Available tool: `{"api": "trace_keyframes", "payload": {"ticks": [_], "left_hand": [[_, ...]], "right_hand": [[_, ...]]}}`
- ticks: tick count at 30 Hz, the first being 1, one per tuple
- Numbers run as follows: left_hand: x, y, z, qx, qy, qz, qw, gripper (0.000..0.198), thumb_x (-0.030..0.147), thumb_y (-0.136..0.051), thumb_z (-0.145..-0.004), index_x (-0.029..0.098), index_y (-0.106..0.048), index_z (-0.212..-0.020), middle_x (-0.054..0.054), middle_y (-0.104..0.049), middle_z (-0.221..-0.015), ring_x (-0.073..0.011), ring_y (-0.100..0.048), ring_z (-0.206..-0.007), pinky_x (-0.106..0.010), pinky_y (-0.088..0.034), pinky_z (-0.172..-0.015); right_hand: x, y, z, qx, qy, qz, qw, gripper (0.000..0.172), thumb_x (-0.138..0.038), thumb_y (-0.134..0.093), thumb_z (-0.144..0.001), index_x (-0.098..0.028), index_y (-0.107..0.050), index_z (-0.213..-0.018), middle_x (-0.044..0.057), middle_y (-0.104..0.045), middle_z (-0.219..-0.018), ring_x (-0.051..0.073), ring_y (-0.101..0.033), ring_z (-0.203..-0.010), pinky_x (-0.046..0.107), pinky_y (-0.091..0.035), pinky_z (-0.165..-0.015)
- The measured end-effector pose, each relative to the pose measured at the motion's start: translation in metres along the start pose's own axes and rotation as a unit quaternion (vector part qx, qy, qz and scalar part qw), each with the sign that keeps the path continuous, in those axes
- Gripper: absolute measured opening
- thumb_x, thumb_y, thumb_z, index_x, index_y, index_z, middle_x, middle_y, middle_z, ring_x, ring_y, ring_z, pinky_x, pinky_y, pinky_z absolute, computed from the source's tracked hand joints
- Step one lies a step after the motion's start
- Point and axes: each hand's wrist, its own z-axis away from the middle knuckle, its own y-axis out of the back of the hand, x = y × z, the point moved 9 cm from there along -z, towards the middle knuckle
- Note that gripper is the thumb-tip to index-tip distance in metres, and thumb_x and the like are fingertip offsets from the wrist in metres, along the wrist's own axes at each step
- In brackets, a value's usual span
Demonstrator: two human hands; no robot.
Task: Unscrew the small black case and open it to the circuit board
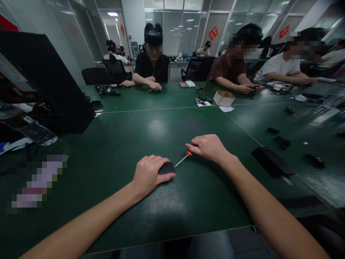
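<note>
My left hand rests on the green table with its fingers closed over a small dark flat device, pinning it down. My right hand is closed around the orange handle of a thin screwdriver. The metal shaft slants down-left and its tip meets the device's right edge. Both forearms reach in from the bottom of the view.
A black rectangular case and small dark parts lie to the right. Black equipment and clutter fill the left. A cardboard box and cables sit farther back, where three people work at the table's far side.
</note>
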Motion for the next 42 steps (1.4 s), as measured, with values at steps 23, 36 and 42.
{"api": "trace_keyframes", "payload": {"ticks": [23, 36, 42], "left_hand": [[-0.015, 0.009, 0.004, -0.027, -0.017, 0.159, 0.987, 0.043, 0.046, -0.074, -0.088, 0.018, -0.065, -0.121, -0.01, -0.072, -0.116, -0.0248, -0.067, -0.107, -0.038, -0.053, -0.095], [-0.045, 0.01, 0.004, -0.072, 0.02, 0.205, 0.976, 0.037, 0.041, -0.077, -0.085, 0.02, -0.068, -0.114, -0.005, -0.073, -0.106, -0.0201, -0.069, -0.094, -0.03, -0.052, -0.084], [-0.054, 0.01, 0.002, -0.111, 0.039, 0.219, 0.969, 0.042, 0.041, -0.08, -0.081, 0.02, -0.069, -0.115, -0.005, -0.073, -0.107, -0.0206, -0.068, -0.094, -0.029, -0.05, -0.082]], "right_hand": [[-0.016, -0.044, -0.001, -0.082, 0.054, -0.117, 0.988, 0.055, -0.066, -0.047, -0.098, -0.019, -0.069, -0.079, 0.005, -0.067, -0.071, 0.017, -0.058, -0.065, 0.027, -0.03, -0.062], [-0.052, -0.033, 0.001, -0.077, 0.099, -0.115, 0.985, 0.053, -0.059, -0.041, -0.103, -0.018, -0.065, -0.081, 0.004, -0.067, -0.073, 0.016, -0.059, -0.065, 0.027, -0.031, -0.061], [-0.048, -0.022, 0.001, -0.059, 0.086, -0.111, 0.988, 0.046, -0.055, -0.045, -0.104, -0.017, -0.067, -0.09, 0.005, -0.071, -0.081, 0.016, -0.063, -0.069, 0.026, -0.034, -0.061]]}}
